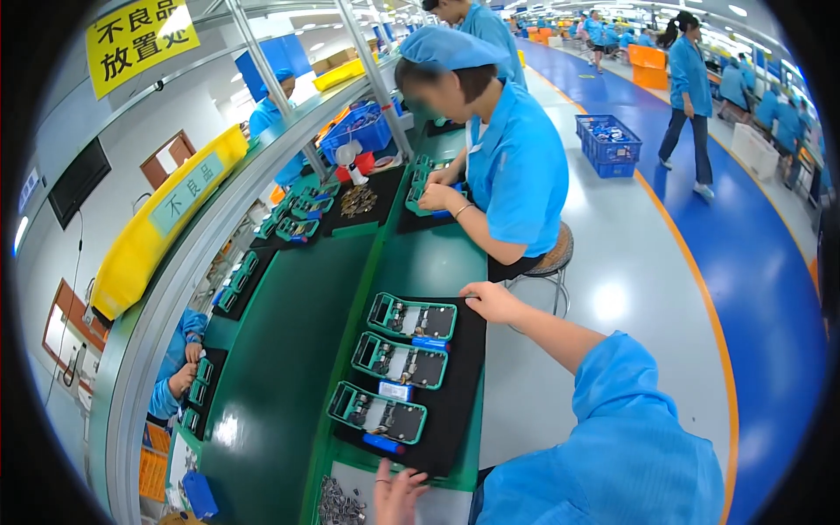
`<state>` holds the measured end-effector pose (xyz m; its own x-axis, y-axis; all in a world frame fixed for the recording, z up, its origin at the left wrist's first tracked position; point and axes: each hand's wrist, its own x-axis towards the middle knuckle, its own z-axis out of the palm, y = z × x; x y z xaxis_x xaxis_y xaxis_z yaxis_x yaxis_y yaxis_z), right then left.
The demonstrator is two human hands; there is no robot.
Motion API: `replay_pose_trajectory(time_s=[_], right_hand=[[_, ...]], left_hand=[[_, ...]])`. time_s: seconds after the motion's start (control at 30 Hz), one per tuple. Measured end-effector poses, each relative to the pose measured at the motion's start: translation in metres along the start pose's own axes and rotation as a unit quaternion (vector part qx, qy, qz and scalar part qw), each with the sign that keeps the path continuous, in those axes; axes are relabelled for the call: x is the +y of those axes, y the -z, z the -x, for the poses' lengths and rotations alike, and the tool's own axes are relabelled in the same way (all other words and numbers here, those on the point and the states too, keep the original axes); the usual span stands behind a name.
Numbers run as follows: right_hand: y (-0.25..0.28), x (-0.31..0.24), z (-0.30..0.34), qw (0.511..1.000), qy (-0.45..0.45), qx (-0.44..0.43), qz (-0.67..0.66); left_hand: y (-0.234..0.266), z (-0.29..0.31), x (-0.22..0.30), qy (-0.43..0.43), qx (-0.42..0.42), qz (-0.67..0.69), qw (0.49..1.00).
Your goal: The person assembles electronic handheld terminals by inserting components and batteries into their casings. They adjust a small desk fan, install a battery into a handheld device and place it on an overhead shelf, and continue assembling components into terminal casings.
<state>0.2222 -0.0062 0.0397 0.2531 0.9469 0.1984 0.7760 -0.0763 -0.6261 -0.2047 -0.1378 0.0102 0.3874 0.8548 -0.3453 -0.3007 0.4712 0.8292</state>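
Note:
On a black mat (462, 385) lie three green device housings in a column: the far housing (412, 317), the middle housing (400, 360) and the near housing (377, 413). Each has circuit parts inside and a blue cylindrical cell beside it, such as the cell (383, 444) by the near one. At the mat's far right corner, my right hand (492, 302) has its fingers closed on the edge. My left hand (398, 495) is by the mat's near edge, fingers apart, with nothing visible in it; its lower part is cut off by the picture's rim.
A pile of small metal parts (341, 502) lies left of my left hand. The green conveyor belt (289, 350) runs along the left. A co-worker (516, 166) sits beyond my mat, handling similar housings. Across the belt, another person's hands (185, 376) work. A blue crate (609, 145) stands on the floor.

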Motion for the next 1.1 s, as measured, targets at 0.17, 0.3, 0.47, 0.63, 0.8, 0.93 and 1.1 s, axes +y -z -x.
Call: replay_pose_trajectory(time_s=[0.17,0.3,0.47,0.63,0.8,0.93,1.1], right_hand=[[-0.041,0.007,0.000,0.990,0.094,0.061,-0.089],[-0.096,-0.017,0.021,0.967,0.150,0.207,-0.004],[-0.120,-0.095,0.093,0.930,0.361,0.059,-0.022],[-0.121,-0.115,0.129,0.923,0.363,-0.107,0.069],[-0.135,-0.115,0.143,0.930,0.346,-0.074,0.101],[-0.135,-0.118,0.145,0.936,0.342,-0.014,0.087],[-0.134,-0.116,0.140,0.937,0.331,0.024,0.111]], left_hand=[[-0.014,-0.047,-0.024,-0.235,-0.045,-0.374,0.896],[-0.043,-0.058,-0.016,-0.028,-0.045,0.081,0.995],[-0.028,-0.042,0.004,-0.032,-0.082,0.046,0.995],[-0.002,-0.036,0.011,-0.153,-0.040,-0.080,0.984],[-0.016,0.009,0.052,-0.248,-0.079,-0.024,0.965],[-0.047,0.078,0.105,-0.342,-0.170,0.017,0.924],[-0.068,0.131,0.155,-0.348,-0.474,0.071,0.806]])
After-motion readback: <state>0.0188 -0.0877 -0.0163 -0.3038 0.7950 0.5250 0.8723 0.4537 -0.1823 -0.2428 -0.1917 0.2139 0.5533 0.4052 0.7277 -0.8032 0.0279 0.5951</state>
